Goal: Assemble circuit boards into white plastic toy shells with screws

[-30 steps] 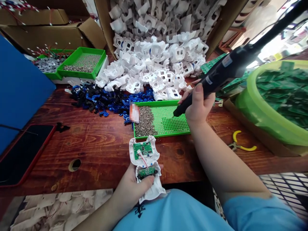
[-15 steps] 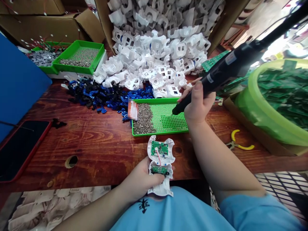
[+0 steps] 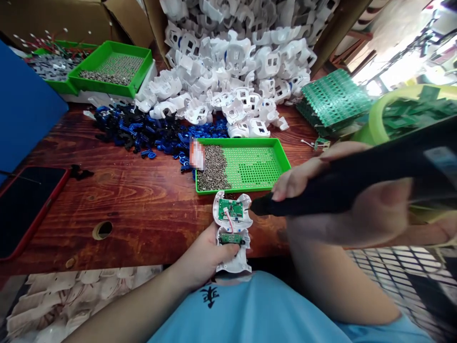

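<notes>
My L hand (image 3: 200,259) grips the shell (image 3: 233,264), just my side of tray (image 3: 257,174); prob. light, stiff. Hold by edges, off wire (image 3: 229,220), prob. fragile. R hand (image 3: 321,229) wraps driver (image 3: 339,183), off tray's near R corner.

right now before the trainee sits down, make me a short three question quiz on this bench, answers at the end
1. Multiple choice: who or what has the black handheld tool?
a) the left hand
b) the right hand
c) neither hand

2. True or false: the loose screws are heaped at the right end of the front green tray.

3. Count: how many green circuit boards show in the opened white casing?

Key:
1. b
2. False; the loose screws are heaped at the left end of the front green tray.
3. Two, one in each half; the left hand holds the casing.
</notes>
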